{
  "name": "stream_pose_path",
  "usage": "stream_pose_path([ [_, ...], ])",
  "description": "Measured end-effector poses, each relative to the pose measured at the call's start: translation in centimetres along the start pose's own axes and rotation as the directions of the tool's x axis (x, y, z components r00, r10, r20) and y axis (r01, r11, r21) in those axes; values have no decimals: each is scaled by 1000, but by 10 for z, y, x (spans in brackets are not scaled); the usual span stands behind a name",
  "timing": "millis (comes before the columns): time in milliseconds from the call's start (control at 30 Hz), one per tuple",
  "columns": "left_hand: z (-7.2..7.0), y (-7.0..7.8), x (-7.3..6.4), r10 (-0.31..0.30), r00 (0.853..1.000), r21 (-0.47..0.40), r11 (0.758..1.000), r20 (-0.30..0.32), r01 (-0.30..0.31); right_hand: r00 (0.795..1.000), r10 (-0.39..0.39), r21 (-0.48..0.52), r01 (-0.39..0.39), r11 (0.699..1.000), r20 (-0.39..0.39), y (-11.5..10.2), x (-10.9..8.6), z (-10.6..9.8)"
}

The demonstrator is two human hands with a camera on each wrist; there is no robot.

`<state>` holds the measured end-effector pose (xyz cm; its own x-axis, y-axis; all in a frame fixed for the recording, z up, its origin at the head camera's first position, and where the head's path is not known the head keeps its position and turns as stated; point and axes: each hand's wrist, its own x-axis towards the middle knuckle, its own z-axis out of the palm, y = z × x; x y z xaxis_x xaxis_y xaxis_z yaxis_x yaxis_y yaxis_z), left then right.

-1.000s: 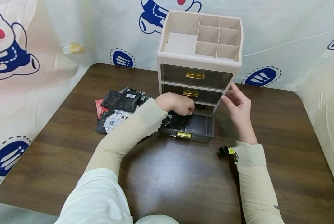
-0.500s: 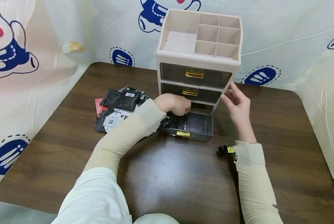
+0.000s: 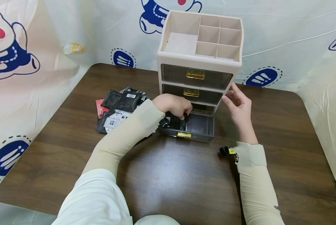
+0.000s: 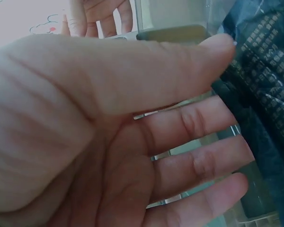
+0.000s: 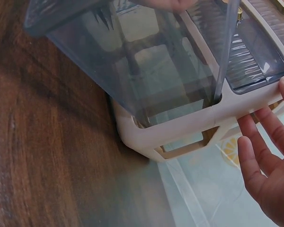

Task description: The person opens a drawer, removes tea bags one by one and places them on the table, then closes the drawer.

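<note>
My left hand (image 3: 172, 104) reaches into the pulled-out bottom drawer (image 3: 203, 123) of a beige desktop drawer organizer (image 3: 200, 59). In the left wrist view, its thumb and index fingertip pinch the edge of a black plastic packet (image 4: 270, 61) with pale printed text; the other fingers extend beneath. More black packaging lies in the drawer's left part, partly hidden by the hand. My right hand (image 3: 239, 107) rests against the organizer's right side, thumb at the front edge, fingers lightly bent along the side, as the right wrist view (image 5: 274, 156) also shows.
A pile of black packets (image 3: 128, 101), with a red packet (image 3: 100, 107) and white-labelled ones, lies left of the organizer on the brown wooden table (image 3: 168, 178). The two upper drawers (image 3: 196, 76) are closed. A patterned curtain (image 3: 286, 37) hangs behind.
My left hand has shifted slightly left and turned within the drawer, its fingertips now at a black packet. The right hand has stayed at the organizer's side.
</note>
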<state>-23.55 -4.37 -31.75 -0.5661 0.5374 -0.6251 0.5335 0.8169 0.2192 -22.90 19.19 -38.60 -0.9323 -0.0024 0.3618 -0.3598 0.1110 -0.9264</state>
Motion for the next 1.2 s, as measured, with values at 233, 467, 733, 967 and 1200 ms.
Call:
stream_pose_path([
  [233, 1, -1, 1, 15, 1000, -11, 1000, 18, -15, 1000, 2, 4, -2, 1000, 5, -2, 0, 0],
  [467, 1, -2, 0, 16, 1000, -14, 1000, 9, -15, 1000, -10, 13, 10, 1000, 9, -2, 0, 0],
  [733, -2, -3, -3, 29, 1000, -35, 999, -3, -29, 1000, -22, 34, 22, 999, 7, -1, 0, 1],
  [967, -3, -4, -10, 56, 998, -37, 998, -36, -58, 1000, -13, 34, 13, 999, 2, -2, 0, 1],
  [1200, -4, -5, -24, 71, 994, -70, 995, -80, -77, 1000, -12, 57, 12, 998, -4, 0, 0, 2],
])
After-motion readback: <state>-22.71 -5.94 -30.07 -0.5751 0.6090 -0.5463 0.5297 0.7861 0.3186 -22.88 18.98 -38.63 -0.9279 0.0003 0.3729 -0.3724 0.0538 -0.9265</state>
